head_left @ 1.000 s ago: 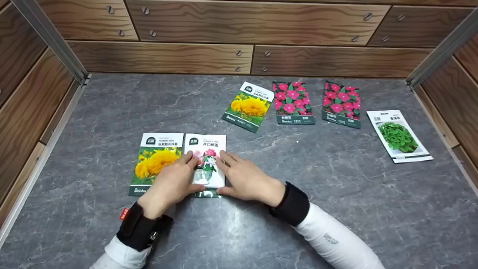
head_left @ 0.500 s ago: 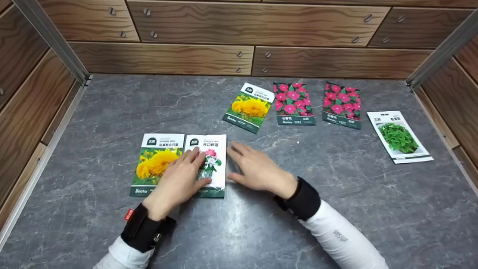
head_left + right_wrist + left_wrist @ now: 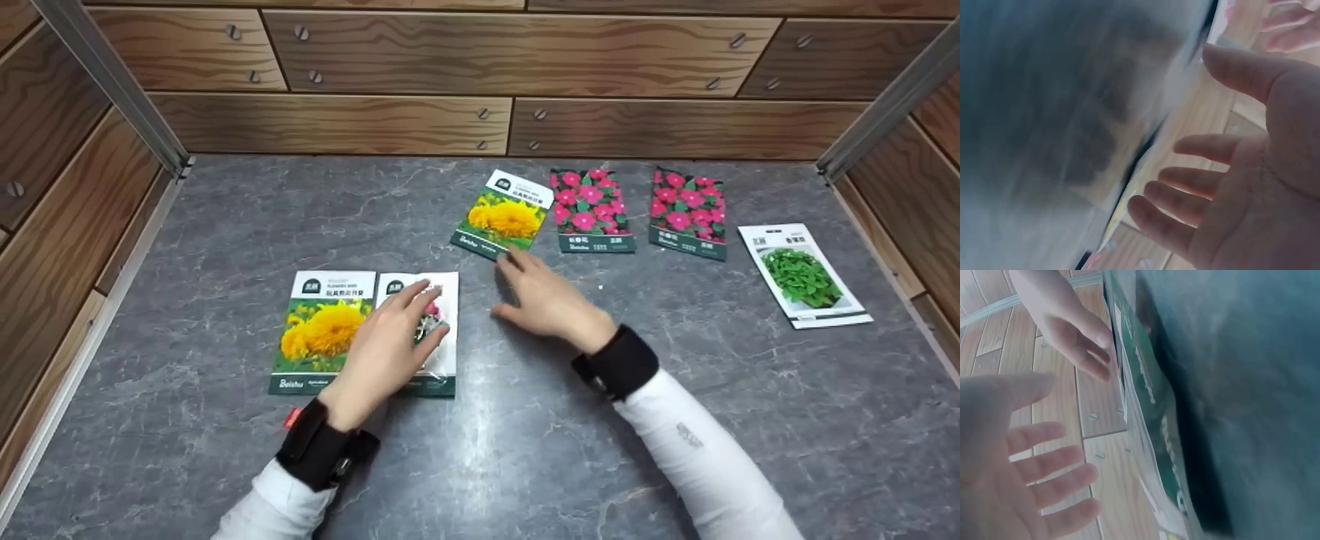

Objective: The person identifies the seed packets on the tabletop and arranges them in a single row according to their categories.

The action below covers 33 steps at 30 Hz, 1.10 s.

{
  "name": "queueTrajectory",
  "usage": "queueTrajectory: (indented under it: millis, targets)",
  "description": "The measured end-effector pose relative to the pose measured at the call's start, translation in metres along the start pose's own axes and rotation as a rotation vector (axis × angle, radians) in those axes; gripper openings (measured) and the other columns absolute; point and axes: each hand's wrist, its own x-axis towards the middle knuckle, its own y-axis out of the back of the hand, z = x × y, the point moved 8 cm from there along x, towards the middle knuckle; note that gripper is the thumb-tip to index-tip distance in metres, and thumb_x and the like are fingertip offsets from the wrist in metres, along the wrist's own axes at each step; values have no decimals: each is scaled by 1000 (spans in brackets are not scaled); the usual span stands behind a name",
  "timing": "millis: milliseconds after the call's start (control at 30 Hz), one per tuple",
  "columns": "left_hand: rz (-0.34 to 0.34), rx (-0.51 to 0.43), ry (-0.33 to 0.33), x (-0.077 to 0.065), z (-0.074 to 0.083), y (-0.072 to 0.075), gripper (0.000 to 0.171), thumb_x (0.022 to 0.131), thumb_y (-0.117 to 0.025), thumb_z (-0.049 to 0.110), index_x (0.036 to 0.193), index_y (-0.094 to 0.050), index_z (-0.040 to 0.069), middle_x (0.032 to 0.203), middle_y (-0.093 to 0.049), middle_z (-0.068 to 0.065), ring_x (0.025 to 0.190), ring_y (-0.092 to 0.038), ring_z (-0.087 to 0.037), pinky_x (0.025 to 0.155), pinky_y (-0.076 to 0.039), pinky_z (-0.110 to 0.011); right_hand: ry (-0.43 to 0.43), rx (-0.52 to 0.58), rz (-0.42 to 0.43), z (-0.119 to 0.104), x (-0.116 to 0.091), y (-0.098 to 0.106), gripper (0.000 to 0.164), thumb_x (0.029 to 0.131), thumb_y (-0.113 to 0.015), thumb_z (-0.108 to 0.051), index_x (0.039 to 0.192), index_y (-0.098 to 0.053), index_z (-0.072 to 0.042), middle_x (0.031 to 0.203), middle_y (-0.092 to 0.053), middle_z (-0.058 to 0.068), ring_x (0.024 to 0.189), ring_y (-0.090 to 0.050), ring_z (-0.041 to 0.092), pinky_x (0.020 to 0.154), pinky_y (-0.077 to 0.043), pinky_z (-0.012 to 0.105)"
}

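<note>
At the left of the grey marbled desk, a yellow-flower packet lies flat with its white top edge toward the far side and a dark green band at its near edge. The left hand comes in from the near side, a black wristband and white sleeve below it. Its fingers are spread and loose, holding nothing, and it hangs over the right edge of that packet and across the vase-picture packet, which lies square just beside it and is partly hidden by the hand. Further right and a little farther back, the right hand has its fingers relaxed and apart, with nothing in its grasp; its fingertips are at the near edge of a tilted sunflower packet, clear of it in the right wrist view. To the right of that packet lie two pink-flower packets, the first close by, the second a gap away. At the far right, nearer, a white green-leaf packet lies tilted.
</note>
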Motion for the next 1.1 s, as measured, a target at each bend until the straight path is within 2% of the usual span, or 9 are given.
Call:
queueTrajectory:
  millis: [67, 167, 300, 400, 500, 700, 833, 933, 1100]
  targets:
    - [9, -25, 19, 7, 0, 0, 52, 101, -71, 30, 145, -61, 5, 154, -58, -20, 139, -59, -41, 112, -53, -58, -22, 0, 3, 8, 9, 4, 90, 101, -68, -45, 168, -20, -8, 178, -9, 20, 164, -19, 43, 133, -23, 59]
    - [4, -98, 82, 17, -2, 1, 51, 101, -72, 30, 144, -62, 5, 153, -59, -21, 139, -59, -41, 116, -51, -58, -45, -9, -2, 18, 20, 9, 90, 102, -66, -44, 169, -18, -9, 177, -8, 23, 164, -18, 46, 133, -23, 60]
    - [-5, -173, 173, 30, -4, 2, 49, 101, -70, 31, 144, -63, 6, 151, -61, -19, 140, -59, -38, 119, -48, -55, -67, -16, -63, 28, 29, 7, 86, 104, -62, -44, 169, -18, -9, 177, -9, 25, 164, -16, 46, 134, -23, 60]
    - [-34, -191, 218, 38, -6, 0, 50, 103, -68, 32, 145, -61, 7, 152, -61, -18, 140, -59, -37, 119, -48, -54, -61, -17, -95, 31, 32, 5, 82, 105, -60, -45, 168, -22, -9, 177, -12, 24, 164, -17, 46, 134, -22, 60]
    - [-83, -204, 249, 46, -8, -5, 51, 104, -66, 33, 147, -59, 7, 153, -59, -18, 141, -58, -37, 120, -47, -53, -23, -27, -90, 30, 31, 5, 76, 106, -59, -42, 167, -29, -8, 176, -17, 24, 163, -21, 45, 134, -24, 60]
    - [-142, -203, 254, 62, -5, -12, 52, 106, -63, 32, 150, -56, 6, 154, -58, -20, 142, -57, -37, 120, -47, -53, 103, -32, -64, 31, 27, 10, 63, 107, -60, -34, 162, -41, -9, 174, -27, 23, 160, -31, 43, 132, -30, 59]
    - [-159, -178, 244, 74, -6, -14, 52, 106, -62, 30, 151, -55, 4, 153, -58, -21, 139, -59, -38, 118, -49, -53, 151, 27, -40, 35, 25, 14, 55, 107, -61, -27, 157, -49, -8, 171, -31, 25, 159, -34, 43, 132, -30, 58]
    - [-169, -160, 248, 82, -10, -15, 53, 107, -62, 29, 151, -54, 3, 154, -58, -21, 140, -58, -38, 120, -47, -52, 136, 75, 0, 38, 24, 17, 55, 107, -60, -25, 156, -48, -5, 170, -33, 27, 159, -34, 44, 132, -30, 58]
    - [-191, -173, 284, 97, -17, -19, 53, 108, -59, 29, 154, -51, 4, 157, -55, -20, 144, -54, -38, 123, -45, -51, 23, 130, 53, 41, 29, 22, 64, 108, -57, -29, 162, -36, -1, 167, -38, 28, 157, -36, 44, 132, -31, 57]
